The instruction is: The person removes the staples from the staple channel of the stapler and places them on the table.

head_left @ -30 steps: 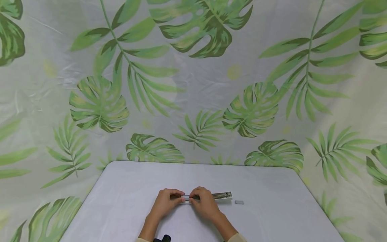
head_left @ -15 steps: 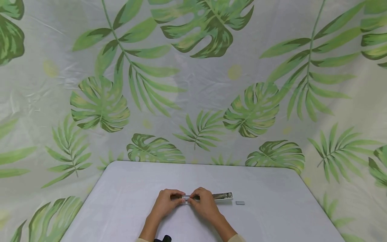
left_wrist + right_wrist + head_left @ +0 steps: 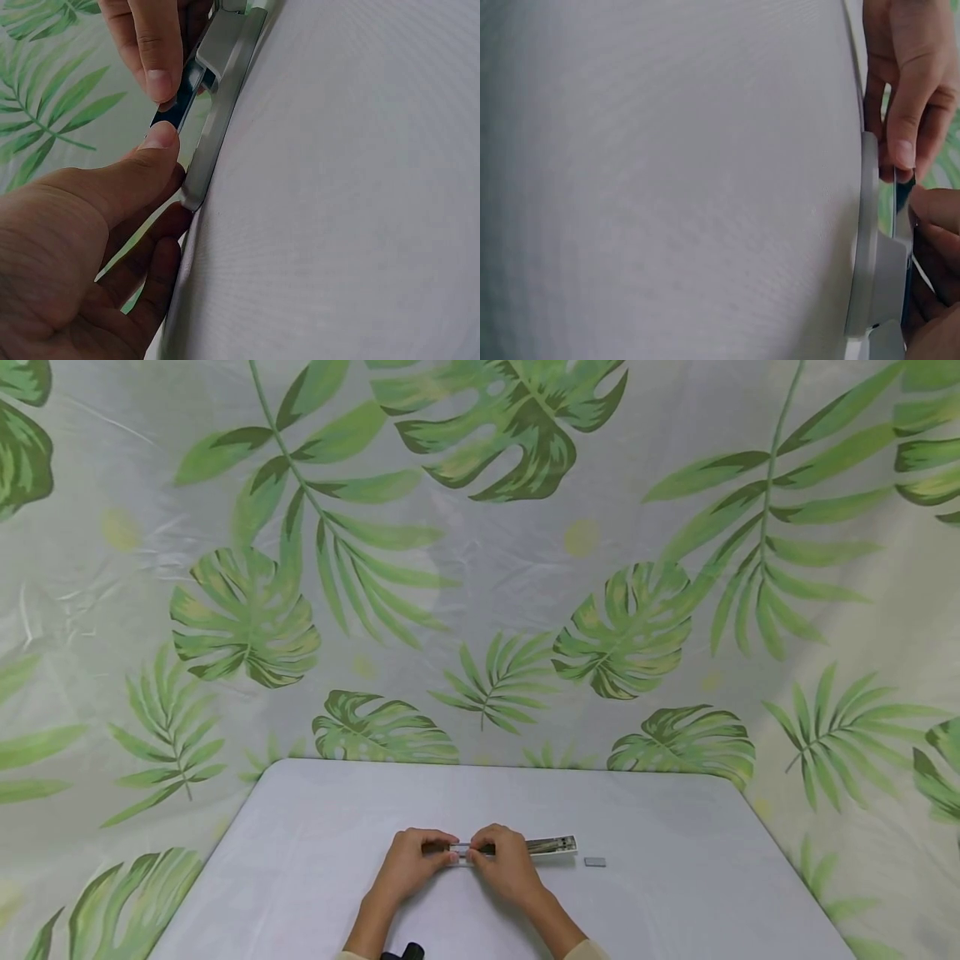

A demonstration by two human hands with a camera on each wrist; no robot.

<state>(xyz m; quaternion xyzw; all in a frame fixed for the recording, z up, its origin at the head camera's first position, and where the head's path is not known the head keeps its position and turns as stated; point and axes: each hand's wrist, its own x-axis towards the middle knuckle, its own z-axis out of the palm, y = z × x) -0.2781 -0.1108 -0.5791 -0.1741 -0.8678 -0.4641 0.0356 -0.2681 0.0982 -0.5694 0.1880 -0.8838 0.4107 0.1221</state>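
A stapler (image 3: pixel 553 846) with a pale grey body lies on the white table, its top arm swung back to the right and its metal magazine exposed. My left hand (image 3: pixel 411 862) pinches the front end of the magazine between thumb and fingers. In the left wrist view, other left fingertips are right at the tip of the stapler's base (image 3: pixel 219 127). Thumb and fingers of my right hand (image 3: pixel 512 865) pinch the magazine (image 3: pixel 174 111) just behind the left thumb. Whether the right fingertips also hold staples, I cannot tell. The right hand hides the stapler's middle in the head view.
A small grey strip of staples (image 3: pixel 595 862) lies right of the stapler. Something black (image 3: pixel 411 952) shows at the bottom edge, near the left forearm. Behind the white table (image 3: pixel 675 877) hangs a leaf-patterned cloth (image 3: pixel 517 577).
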